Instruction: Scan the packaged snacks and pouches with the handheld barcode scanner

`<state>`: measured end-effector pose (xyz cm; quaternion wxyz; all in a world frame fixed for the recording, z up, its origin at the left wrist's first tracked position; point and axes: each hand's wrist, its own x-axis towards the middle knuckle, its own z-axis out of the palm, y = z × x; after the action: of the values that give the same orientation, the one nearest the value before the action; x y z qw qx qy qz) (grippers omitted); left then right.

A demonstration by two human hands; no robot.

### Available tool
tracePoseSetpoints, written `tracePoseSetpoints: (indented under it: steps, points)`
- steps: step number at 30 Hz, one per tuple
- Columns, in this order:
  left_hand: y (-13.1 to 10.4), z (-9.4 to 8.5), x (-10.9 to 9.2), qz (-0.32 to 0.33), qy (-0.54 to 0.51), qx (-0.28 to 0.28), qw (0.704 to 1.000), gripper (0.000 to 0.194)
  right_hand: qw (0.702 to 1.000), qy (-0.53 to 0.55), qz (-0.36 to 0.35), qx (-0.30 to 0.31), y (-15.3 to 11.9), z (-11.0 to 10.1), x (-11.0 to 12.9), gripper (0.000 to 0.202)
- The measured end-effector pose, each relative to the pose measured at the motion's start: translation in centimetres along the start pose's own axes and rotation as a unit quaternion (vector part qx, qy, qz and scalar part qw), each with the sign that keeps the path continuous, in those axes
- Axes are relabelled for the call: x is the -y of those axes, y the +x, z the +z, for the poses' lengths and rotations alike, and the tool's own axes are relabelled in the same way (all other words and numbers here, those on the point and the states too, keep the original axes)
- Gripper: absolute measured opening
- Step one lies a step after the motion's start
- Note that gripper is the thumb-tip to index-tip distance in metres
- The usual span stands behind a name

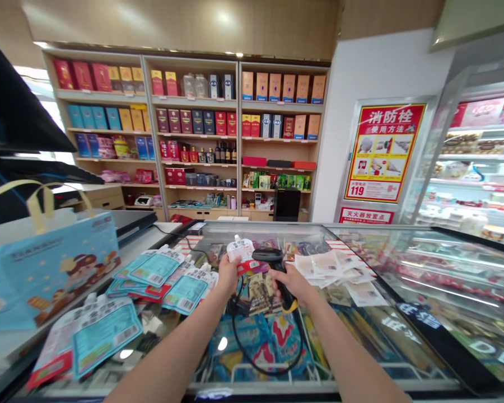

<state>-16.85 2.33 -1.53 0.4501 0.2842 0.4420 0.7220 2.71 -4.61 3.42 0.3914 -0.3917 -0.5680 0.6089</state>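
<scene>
My left hand (227, 274) grips a white-and-red spouted pouch (240, 249), its cap pointing up. Wrapped around the handle of a black barcode scanner (282, 280) is my right hand (293, 281); the scanner's head is close beside the pouch. From the scanner a black cable (252, 364) loops down over the glass-topped freezer. Left of my left hand lies a pile of blue, white and red spouted pouches (157, 267). More of these pouches (107, 330) lie nearer to me at the left. White printed sheets or packets (331, 267) are spread to the right of my right hand.
A blue paper bag (71, 263) with yellow handles stands at the left, below a dark monitor (21, 106). Packaged goods show through the freezer glass (353, 330). Shelves of boxes and bottles (195, 120) line the back wall. A lit refrigerated display (483, 162) stands at the right.
</scene>
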Motion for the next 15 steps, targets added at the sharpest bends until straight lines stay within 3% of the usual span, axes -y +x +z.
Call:
tracePoseSetpoints:
  steps: [4, 10, 13, 15]
  points:
    - [-1.3, 5.0, 2.2, -0.024, 0.04, 0.036, 0.998, 0.029, 0.999, 0.003, -0.025, -0.031, -1.7, -3.1, 1.7, 0.041]
    - [-3.9, 13.8, 6.5, -0.04, 0.094, 0.07, 0.992, 0.029, 0.99, 0.004, -0.053, -0.133, -4.7, -8.1, 2.5, 0.04]
    - [-5.4, 16.6, 7.6, -0.003, 0.195, 0.106, 0.975, 0.034, 0.985, 0.009, -0.06, -0.164, -5.7, -10.0, 2.3, 0.039]
    - [-6.2, 17.4, 7.8, 0.034, 0.295, 0.143, 0.944, 0.042, 0.982, 0.02, -0.058, -0.178, -6.2, -10.9, 2.1, 0.04]
